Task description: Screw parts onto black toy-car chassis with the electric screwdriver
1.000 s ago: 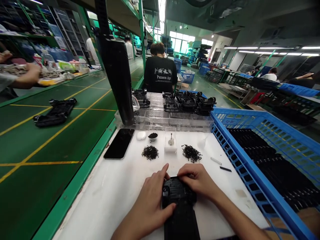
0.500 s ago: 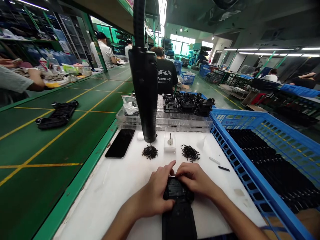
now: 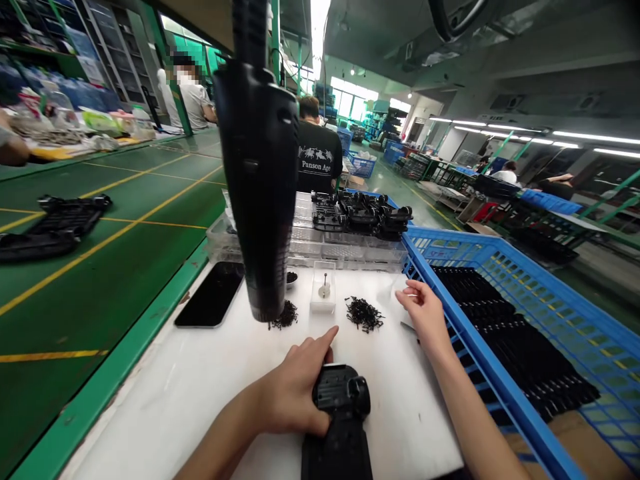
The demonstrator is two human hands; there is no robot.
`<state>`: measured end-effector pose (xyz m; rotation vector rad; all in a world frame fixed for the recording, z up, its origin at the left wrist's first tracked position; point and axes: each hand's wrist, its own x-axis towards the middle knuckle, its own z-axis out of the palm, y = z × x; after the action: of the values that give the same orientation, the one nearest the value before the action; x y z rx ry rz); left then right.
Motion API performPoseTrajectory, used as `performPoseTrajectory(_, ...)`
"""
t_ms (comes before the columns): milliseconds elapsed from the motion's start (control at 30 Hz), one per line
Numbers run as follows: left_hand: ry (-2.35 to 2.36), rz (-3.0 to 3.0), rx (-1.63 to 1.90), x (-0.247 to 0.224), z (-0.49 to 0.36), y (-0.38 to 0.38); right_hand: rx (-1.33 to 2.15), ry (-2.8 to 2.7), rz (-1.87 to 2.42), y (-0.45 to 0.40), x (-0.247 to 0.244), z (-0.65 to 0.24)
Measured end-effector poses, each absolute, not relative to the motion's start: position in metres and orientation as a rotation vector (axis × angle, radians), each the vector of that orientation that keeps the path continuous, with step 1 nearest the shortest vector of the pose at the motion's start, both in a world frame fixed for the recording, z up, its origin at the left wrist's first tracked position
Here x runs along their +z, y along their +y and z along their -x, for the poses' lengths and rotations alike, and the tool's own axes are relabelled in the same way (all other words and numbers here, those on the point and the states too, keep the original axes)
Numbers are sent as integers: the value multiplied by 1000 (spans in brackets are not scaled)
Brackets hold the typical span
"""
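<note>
My left hand (image 3: 299, 383) is wrapped round the front end of a black plastic toy-car chassis (image 3: 340, 433), thumb on its upper face and index finger stretched forward. The chassis lies on the white work surface, its near end cut off by the picture edge. My right hand (image 3: 426, 312) is at the right side of the surface, fingers slightly apart, close to a pale translucent piece (image 3: 389, 293). A dark strip (image 3: 409, 327) lies partly hidden by that hand. A pile of small black screws (image 3: 366, 315) sits to its left.
An electric screwdriver (image 3: 257, 193) hangs over a second screw pile (image 3: 286, 316). Around them are a phone (image 3: 210, 295), a small clear box (image 3: 324, 305) and a clear tray (image 3: 300, 250) bearing more chassis. On the right stands a blue crate (image 3: 480, 360) of black parts.
My right hand has let go of the chassis front and moved forward and right towards the translucent piece. My left hand stays on the chassis. The view has shifted, and the screwdriver appears larger.
</note>
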<state>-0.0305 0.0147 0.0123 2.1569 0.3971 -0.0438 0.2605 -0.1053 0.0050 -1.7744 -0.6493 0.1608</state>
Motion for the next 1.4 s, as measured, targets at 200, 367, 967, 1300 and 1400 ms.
performPoseTrajectory(200, 410, -2163, -46, 19, 29, 12, 178, -742, 1818, -92, 6, -270)
performPoseTrajectory(367, 403, -2132, -11, 16, 32, 10, 548, -806, 1579, -144, 24, -226)
performPoseTrajectory(967, 455, -2103, 3, 13, 27, 10, 717, -514, 1354, -158, -26, -155)
performPoseTrajectory(1300, 324, -2119, 72, 7, 27, 15, 728, -491, 1388, -157, -21, -151)
performPoseTrajectory(1400, 347, -2115, 5, 13, 26, 16, 710, -513, 1417, -156, -21, -151)
